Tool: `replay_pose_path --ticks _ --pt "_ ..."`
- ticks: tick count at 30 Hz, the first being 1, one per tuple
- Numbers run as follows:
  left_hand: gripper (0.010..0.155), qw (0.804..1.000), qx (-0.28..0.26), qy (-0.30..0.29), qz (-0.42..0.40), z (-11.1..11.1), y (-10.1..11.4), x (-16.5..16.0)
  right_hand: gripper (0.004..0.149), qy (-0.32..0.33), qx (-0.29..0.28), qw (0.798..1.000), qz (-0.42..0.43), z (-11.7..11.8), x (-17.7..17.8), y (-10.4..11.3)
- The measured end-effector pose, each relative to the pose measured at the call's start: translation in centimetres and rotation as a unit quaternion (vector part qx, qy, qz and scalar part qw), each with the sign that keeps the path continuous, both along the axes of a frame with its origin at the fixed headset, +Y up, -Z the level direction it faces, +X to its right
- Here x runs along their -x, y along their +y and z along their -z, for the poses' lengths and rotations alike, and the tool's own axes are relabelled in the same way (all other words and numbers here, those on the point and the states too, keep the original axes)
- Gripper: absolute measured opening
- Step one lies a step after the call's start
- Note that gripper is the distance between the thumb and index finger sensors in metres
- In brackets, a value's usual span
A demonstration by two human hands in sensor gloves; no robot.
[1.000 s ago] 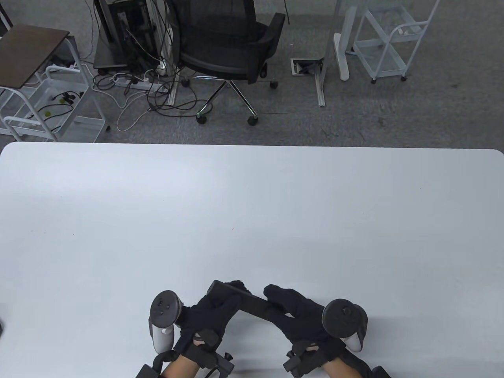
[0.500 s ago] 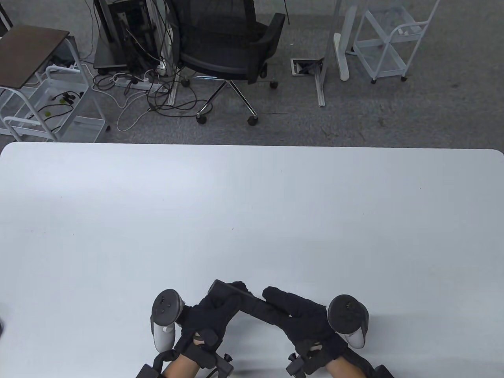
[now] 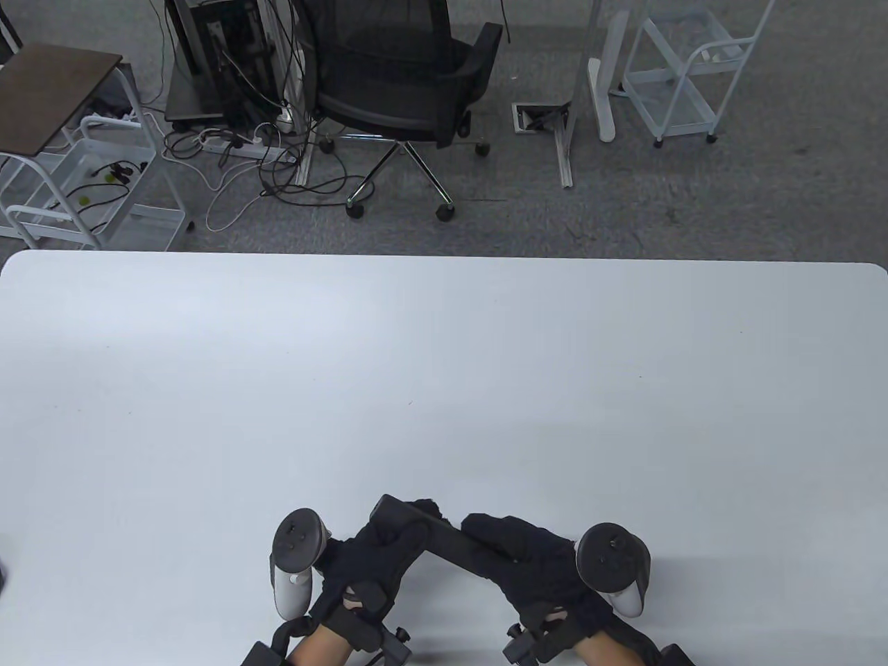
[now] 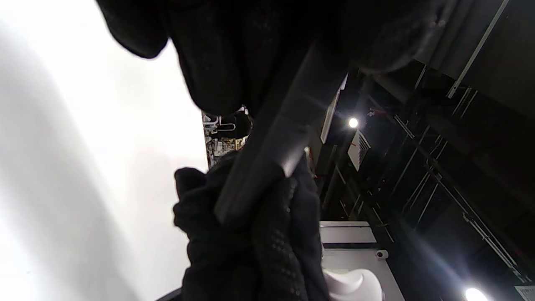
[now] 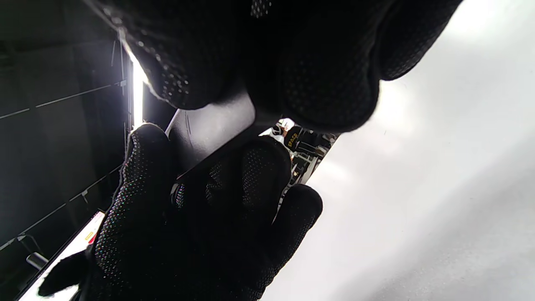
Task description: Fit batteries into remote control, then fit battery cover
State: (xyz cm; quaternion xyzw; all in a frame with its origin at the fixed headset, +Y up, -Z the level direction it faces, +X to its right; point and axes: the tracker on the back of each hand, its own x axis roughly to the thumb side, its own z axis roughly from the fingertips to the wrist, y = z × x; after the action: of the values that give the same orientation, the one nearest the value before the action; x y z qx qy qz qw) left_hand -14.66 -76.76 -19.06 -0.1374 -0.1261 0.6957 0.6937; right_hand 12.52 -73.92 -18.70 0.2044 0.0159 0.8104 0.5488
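Remote control (image 3: 444, 535), slim matte black bar

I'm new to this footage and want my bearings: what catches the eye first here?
Two black-gloved hands, the left hand and the right hand, grip a dark remote control between them at the near edge of the white table. A grey-and-white tracker rides each hand. Beyond the table stands a black office chair among tangled cables.
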Motion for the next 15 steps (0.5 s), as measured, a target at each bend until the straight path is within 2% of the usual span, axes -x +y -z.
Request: replay_pose_path --ticks 1,5,7,9,10,11,15 --pt "0.057 1.0 0.001 -0.003 0.0 0.0 0.0 0.0 0.053 -0.001 -0.002 1.0 -0.001 0.0 0.0 0.0" --pt "0.067 1.0 0.015 -0.013 0.014 0.0 -0.1 -0.2 0.052 -0.054 -0.101 0.992 -0.06 -0.6 -0.2 0.9" --pt "0.077 0.999 0.025 -0.032 0.021 0.1 -0.4 -0.4 0.051 -0.095 -0.173 0.974 -0.108 -1.3 -0.1 1.5" --pt "0.086 0.997 0.036 -0.061 0.012 0.3 -0.7 -0.6 0.05 -0.126 -0.254 0.944 -0.17 -2.2 0.3 2.1" --pt "0.09 0.997 0.038 -0.073 0.007 0.3 -0.8 -0.8 0.05 -0.134 -0.278 0.933 -0.186 -2.4 0.4 2.3" --pt "0.094 0.996 0.039 -0.085 0.0 0.3 -0.9 -0.9 0.049 -0.138 -0.297 0.924 -0.198 -2.7 0.6 2.5" --pt "0.099 0.995 0.029 -0.09 -0.013 0.2 -0.7 -1.1 0.048 -0.146 -0.309 0.918 -0.201 -3.0 0.7 2.8"
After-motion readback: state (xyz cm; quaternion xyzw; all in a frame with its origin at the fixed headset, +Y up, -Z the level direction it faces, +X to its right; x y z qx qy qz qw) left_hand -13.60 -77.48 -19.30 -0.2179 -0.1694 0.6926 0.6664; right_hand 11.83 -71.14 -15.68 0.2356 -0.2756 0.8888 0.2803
